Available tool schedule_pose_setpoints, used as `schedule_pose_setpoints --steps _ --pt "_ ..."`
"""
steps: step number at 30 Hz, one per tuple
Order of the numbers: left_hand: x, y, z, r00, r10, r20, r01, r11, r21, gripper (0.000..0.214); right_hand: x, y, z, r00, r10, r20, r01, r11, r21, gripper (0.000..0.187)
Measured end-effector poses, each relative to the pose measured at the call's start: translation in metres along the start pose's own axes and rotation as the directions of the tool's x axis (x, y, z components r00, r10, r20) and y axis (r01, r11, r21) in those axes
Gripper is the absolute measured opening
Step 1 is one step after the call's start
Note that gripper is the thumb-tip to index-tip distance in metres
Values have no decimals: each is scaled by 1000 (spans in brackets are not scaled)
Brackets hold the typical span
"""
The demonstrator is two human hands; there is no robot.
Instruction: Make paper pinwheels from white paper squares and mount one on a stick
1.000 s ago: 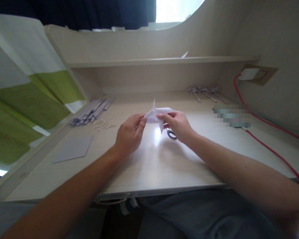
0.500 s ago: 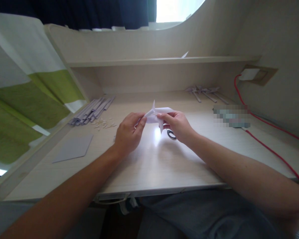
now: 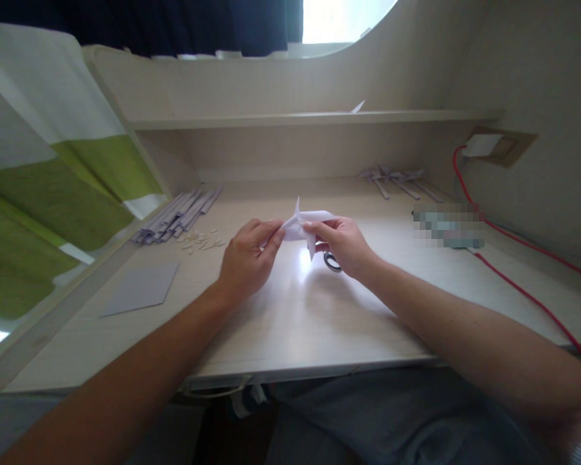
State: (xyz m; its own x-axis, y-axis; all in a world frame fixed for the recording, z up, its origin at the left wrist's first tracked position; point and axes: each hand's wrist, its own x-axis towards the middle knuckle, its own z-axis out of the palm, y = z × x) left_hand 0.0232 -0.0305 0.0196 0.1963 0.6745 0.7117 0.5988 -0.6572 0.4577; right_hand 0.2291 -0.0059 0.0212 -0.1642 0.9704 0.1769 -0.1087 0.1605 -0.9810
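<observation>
I hold a small folded white paper shape just above the middle of the pale wooden desk. My left hand pinches its left end between thumb and fingers. My right hand pinches its right side, fingers curled round it. A small dark ring-shaped object lies on the desk under my right hand, partly hidden.
A bundle of rolled paper sticks and small paper scraps lie at the left rear. A flat grey sheet lies front left. Folded paper pieces on sticks sit back right. A red cable runs from a wall socket.
My left fingers have shifted slightly along the paper's left end; the paper and my right hand stay almost where they were.
</observation>
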Motion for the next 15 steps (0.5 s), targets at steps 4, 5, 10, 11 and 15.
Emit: schedule_pose_setpoints --steps 4,5,10,11,15 --pt "-1 0 -1 1000 -5 29 4 999 49 29 0 0 0 1000 17 0 -17 1000 -2 33" --pt "-1 1 -2 999 -3 34 0 998 66 30 0 -1 0 1000 22 -4 -22 1000 -3 33" --pt "-1 2 -2 996 77 39 -83 981 177 30 1 0 1 998 61 -12 -61 998 -11 32" --pt "-1 2 -2 995 95 35 -100 973 209 29 1 0 2 998 65 -13 -65 998 -14 32" --pt "-1 2 -2 991 129 37 -134 944 300 27 1 0 2 998 64 -25 -64 998 -28 30"
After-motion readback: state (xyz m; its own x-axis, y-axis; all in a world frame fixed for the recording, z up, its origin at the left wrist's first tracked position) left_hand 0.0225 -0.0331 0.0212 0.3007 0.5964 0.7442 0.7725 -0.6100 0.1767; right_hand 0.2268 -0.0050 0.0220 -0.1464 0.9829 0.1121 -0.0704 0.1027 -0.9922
